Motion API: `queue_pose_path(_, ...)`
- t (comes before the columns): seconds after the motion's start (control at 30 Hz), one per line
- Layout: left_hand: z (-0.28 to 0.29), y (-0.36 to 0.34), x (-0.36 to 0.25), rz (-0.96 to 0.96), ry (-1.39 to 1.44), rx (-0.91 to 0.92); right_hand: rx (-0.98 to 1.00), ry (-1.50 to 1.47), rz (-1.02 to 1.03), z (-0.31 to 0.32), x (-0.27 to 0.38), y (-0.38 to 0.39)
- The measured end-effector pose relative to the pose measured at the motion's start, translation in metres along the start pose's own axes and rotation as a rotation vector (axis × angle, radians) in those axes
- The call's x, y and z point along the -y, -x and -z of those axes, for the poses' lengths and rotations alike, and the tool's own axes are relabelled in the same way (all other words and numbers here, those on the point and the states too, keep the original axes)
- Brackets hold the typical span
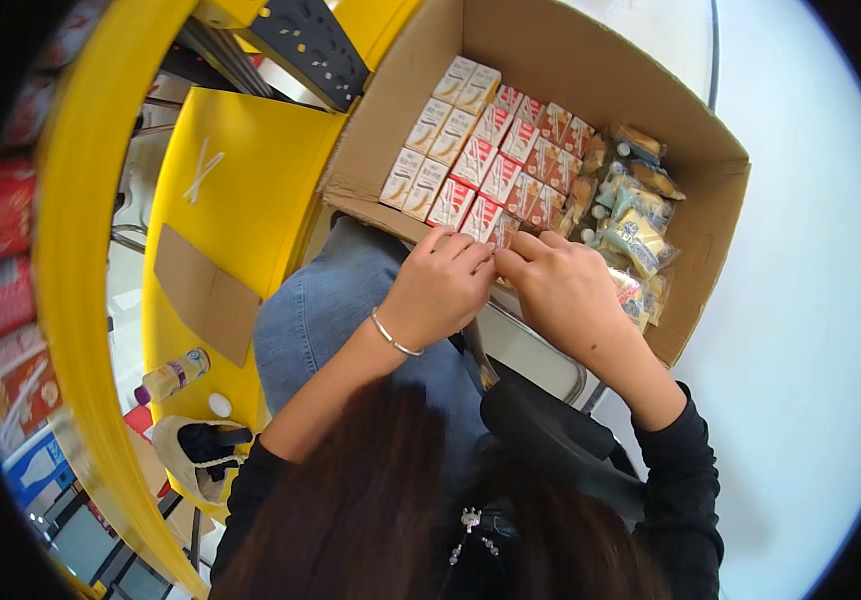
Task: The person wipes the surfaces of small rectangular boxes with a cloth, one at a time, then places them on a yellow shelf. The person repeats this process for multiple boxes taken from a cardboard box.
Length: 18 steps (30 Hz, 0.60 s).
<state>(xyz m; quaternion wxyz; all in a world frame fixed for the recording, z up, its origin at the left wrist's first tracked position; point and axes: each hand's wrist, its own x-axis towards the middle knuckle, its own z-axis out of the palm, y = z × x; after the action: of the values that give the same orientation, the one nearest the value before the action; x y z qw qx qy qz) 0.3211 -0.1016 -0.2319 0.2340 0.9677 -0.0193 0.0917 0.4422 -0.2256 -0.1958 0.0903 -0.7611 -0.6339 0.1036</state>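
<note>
My left hand (440,285), with a thin bangle at its wrist, and my right hand (565,290) meet at the near rim of a cardboard box (570,50). Fingers on both are curled, the fingertips pinched close together. Whatever lies between them is hidden or too small to name. Just beyond the fingers stand rows of small drink cartons: white and yellow ones (431,128) at the left, red and white ones (473,162) in the middle, brown ones (540,160) to their right. Clear-wrapped bread pieces (636,240) fill the box's right side, several of them piled up.
On a yellow chair (240,130) at the left lie white sticks (204,172), a cardboard piece (208,290), a bottle with a purple cap (175,376) and a beige pouch (175,450). A yellow shelf frame (80,150) holds packages at the far left. A white wall rises at the right.
</note>
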Motion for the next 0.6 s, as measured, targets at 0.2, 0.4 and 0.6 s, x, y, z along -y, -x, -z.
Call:
queue_pose_path(0.2,-0.077,0.016,0.050,0.172,0.064,0.102,0.091,-0.056,-0.013,-0.017,-0.010,-0.025)
queue_pose_path(0.4,-0.091,0.009,0.058,0.366,0.113,0.204,0.171,-0.174,-0.060,-0.039,-0.012,-0.036)
queue_pose_path(0.6,-0.079,0.017,0.052,0.380,0.269,-0.095,0.266,-0.247,-0.006,-0.041,-0.003,-0.038)
